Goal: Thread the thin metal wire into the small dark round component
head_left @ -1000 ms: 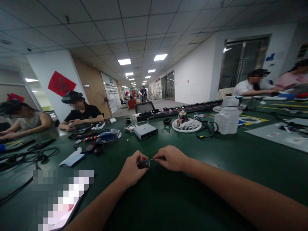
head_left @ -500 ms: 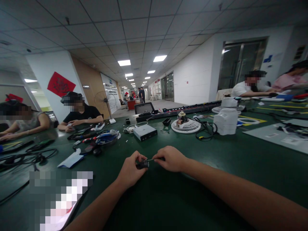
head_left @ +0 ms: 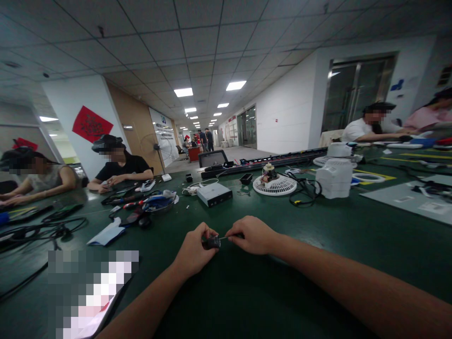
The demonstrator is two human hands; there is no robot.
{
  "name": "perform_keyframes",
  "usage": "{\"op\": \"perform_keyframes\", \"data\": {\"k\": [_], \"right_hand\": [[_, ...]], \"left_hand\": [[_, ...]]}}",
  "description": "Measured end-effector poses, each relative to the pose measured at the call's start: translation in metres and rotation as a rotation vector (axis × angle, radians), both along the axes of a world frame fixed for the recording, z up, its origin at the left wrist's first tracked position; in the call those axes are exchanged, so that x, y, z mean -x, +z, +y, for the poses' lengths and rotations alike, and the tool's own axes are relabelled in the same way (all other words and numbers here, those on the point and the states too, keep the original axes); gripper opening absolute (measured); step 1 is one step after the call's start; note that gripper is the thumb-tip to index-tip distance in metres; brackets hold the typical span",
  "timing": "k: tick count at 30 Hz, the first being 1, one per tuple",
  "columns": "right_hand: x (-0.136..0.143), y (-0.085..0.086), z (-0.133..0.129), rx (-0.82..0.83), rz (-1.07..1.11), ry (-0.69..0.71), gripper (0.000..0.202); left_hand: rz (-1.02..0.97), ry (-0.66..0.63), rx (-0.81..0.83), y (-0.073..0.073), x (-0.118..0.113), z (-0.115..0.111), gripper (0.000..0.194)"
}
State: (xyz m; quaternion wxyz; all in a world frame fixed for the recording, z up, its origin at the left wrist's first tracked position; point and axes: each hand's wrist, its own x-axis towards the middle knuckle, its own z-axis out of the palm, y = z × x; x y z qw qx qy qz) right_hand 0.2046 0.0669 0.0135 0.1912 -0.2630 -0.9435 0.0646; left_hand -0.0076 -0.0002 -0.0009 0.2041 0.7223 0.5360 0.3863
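Note:
Near the middle of the green table (head_left: 247, 287), my left hand (head_left: 196, 249) grips a small dark part (head_left: 212, 242) between thumb and fingers. My right hand (head_left: 252, 235) pinches a thin metal shaft (head_left: 223, 238), whose tip meets the right end of the dark part. The rest of that tool is hidden in the right fingers. Beyond the hands lies a white and black box (head_left: 214, 194), with a white fan grille (head_left: 275, 184) carrying a small motor to its right.
A white plastic housing (head_left: 333, 179) and black cables (head_left: 305, 190) stand right of the grille. Blue cloth (head_left: 157, 201), tools and folded paper (head_left: 107, 232) lie to the left. People sit along the far left and right edges.
The view has shifted slightly, so the scene sits a little further right. Both hands keep their hold, and the dark part looks slightly turned.

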Motion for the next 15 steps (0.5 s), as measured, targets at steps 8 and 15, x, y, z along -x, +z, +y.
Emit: {"op": "perform_keyframes", "data": {"k": [8, 15], "right_hand": [[0.0006, -0.0022, 0.0019, 0.016, -0.073, -0.065, 0.027], [0.0021, 0.0034, -0.0044, 0.025, -0.062, -0.003, 0.027]], "left_hand": [[-0.019, -0.001, 0.003, -0.0008, -0.0008, 0.0008, 0.029], [-0.017, -0.013, 0.016, 0.0011, -0.0028, -0.0018, 0.029]]}}
